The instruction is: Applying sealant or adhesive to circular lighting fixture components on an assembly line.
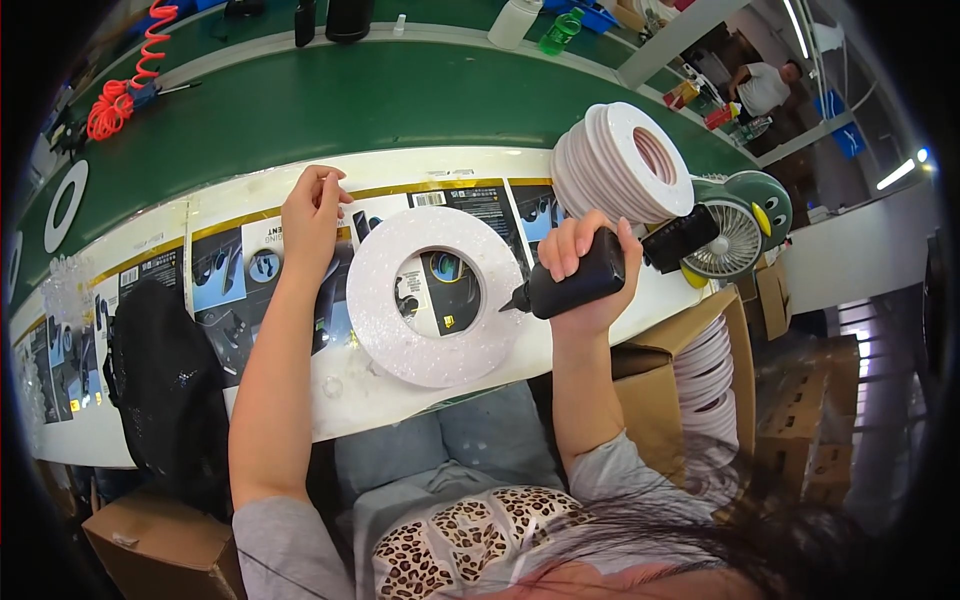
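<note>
My right hand is wrapped round a black squeeze bottle, held tilted with its pointed nozzle toward the right rim of a white speckled ring. The flat ring lies on the white worktop in front of me, and printed sheets show through its hole. To the left of the ring, my left hand is raised over the sheets with its fingers curled and pinched together. Whatever those fingers hold, if anything, I cannot make out. Beyond my right hand stands a stack of similar white rings.
Beside the stack are a small fan and a black object. An open carton of rings stands at lower right. A black bag sits at left. Bottles and a coiled red hose are at the back; another person is far right.
</note>
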Demonstrator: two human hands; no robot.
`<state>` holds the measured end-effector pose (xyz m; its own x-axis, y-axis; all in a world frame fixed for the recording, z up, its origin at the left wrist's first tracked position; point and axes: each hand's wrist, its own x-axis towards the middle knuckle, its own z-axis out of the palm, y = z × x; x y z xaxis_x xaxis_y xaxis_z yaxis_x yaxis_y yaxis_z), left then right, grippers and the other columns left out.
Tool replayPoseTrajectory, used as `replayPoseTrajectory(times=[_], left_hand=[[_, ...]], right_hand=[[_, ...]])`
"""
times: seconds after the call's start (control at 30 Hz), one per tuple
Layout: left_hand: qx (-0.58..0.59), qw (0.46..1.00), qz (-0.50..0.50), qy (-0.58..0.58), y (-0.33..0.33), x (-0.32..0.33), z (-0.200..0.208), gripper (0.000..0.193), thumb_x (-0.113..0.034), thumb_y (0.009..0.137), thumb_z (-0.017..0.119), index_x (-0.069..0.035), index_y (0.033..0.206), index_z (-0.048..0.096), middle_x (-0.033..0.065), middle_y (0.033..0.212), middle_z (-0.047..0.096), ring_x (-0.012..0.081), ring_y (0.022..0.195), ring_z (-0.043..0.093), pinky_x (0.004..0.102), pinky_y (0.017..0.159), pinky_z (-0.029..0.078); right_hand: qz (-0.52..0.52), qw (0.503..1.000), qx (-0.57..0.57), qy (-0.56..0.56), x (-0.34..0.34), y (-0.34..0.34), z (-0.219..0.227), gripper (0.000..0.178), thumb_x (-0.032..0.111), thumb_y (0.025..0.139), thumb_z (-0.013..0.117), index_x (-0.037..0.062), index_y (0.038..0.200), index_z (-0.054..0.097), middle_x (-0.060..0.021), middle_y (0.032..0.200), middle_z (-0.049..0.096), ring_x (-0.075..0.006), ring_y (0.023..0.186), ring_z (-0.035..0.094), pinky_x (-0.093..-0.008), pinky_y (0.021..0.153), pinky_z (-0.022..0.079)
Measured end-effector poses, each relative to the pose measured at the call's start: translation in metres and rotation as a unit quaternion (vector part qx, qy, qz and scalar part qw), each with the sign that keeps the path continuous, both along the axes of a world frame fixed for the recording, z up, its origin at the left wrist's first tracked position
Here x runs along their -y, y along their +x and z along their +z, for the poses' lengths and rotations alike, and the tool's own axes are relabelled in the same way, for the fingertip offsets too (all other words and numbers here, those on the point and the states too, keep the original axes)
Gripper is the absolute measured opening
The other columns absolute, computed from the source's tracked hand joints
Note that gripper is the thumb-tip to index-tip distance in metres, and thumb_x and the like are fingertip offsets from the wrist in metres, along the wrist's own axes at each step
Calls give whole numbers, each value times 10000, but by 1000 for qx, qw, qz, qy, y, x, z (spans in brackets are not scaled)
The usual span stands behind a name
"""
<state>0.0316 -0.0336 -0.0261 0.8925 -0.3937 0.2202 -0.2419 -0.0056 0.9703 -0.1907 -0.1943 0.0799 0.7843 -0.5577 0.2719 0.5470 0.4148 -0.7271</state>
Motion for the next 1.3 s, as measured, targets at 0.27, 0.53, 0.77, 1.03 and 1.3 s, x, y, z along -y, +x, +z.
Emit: replayPoseTrajectory(times=[0.27, 0.53, 0.77, 1.03, 1.3], left_hand=[[-5, 1000, 5, 10, -2, 1, 3, 168, -157, 960, 482, -30, 957, 592, 29, 700, 604, 52, 576, 462, 200, 552, 390], [17, 1000, 13, 11, 1, 1, -1, 170, -161, 946, 487, -28, 936, 593, 37, 672, 623, 78, 568, 533, 229, 538, 426], [18, 1000, 13, 10, 1, 1, 1, 166, -158, 942, 487, -28, 922, 588, 36, 667, 621, 79, 556, 526, 229, 538, 425], [20, 1000, 18, 16, 2, 3, -1, 165, -171, 940, 495, -35, 913, 584, 33, 648, 619, 81, 538, 508, 244, 527, 397], [4, 999, 9, 31, -2, 2, 4, 171, -164, 956, 485, -34, 936, 593, 28, 678, 602, 59, 567, 479, 205, 546, 394]], right_hand=[[2, 1000, -1, -7, 0, 1, -3, 420, 358, 963, 296, 59, 698, 425, -56, 560, 415, -159, 509, 395, -274, 559, 358], [-9, 1000, -11, -4, 0, 3, -7, 419, 361, 959, 301, 60, 696, 429, -57, 565, 423, -163, 521, 401, -278, 563, 358], [-32, 999, -18, 0, 0, 2, -4, 412, 358, 956, 302, 61, 700, 431, -55, 571, 423, -165, 539, 408, -285, 567, 357], [-48, 999, 15, -8, -4, -12, 5, 412, 355, 962, 295, 59, 710, 434, -56, 580, 433, -166, 541, 405, -287, 581, 353], [-11, 1000, 5, -1, -22, -12, 3, 430, 366, 962, 301, 63, 678, 414, -51, 543, 420, -153, 490, 387, -269, 531, 343]])
